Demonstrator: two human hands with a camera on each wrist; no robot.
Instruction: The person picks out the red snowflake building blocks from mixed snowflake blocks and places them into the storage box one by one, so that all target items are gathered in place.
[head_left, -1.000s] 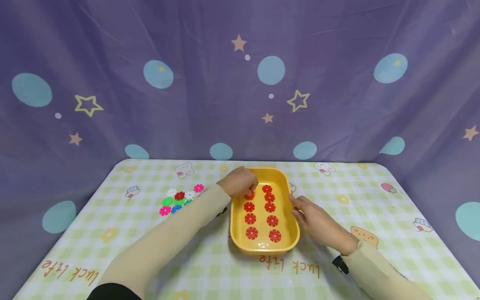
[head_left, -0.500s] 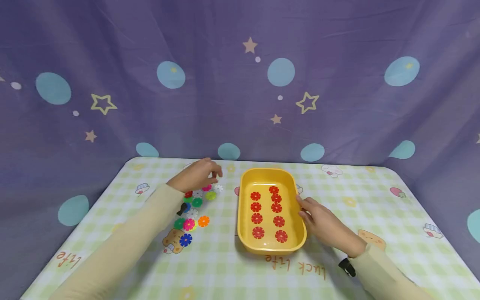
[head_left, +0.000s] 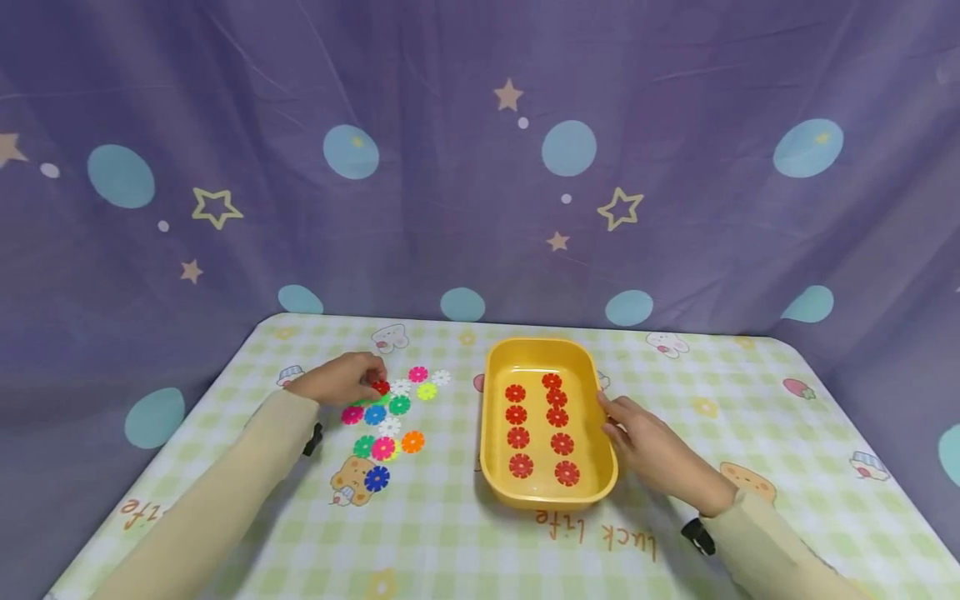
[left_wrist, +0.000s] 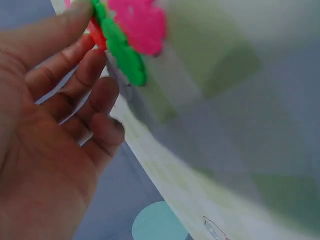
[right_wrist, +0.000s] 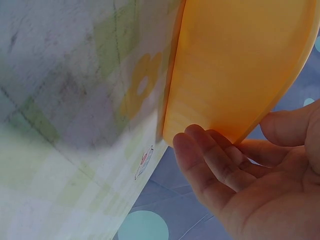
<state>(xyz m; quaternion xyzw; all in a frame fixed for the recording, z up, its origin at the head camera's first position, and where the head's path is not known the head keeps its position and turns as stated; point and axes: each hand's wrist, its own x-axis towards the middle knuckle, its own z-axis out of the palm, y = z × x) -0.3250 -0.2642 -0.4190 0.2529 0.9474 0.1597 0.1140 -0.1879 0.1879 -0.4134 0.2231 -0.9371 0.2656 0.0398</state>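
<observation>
At the left pile, my left hand [head_left: 341, 380] pinches a red snowflake disc [head_left: 381, 388] with thumb and fingertips. In the left wrist view, the red disc shows at the fingertips behind a green disc [left_wrist: 125, 55] and a pink disc [left_wrist: 142, 25]. My right hand [head_left: 648, 442] holds the right rim of a yellow plastic tray [head_left: 490, 450]; the thumb is at the rim and the fingers lie against the outer wall [right_wrist: 230, 65]. Inside the tray, red snowflake discs [head_left: 518, 437] lie flat in two columns.
Loose discs lie left of the tray, including an orange one [head_left: 412, 442], a dark blue one [head_left: 377, 478], a white one [head_left: 441, 377] and a yellow-green one [head_left: 427, 392]. A checked cloth [head_left: 442, 542] covers the table; a purple curtain [head_left: 420, 233] hangs behind.
My left hand has left the tray and moved left to the loose discs, lowering onto the red one. One red disc it covered in the tray is now in plain sight. My right hand stays on the rim.
</observation>
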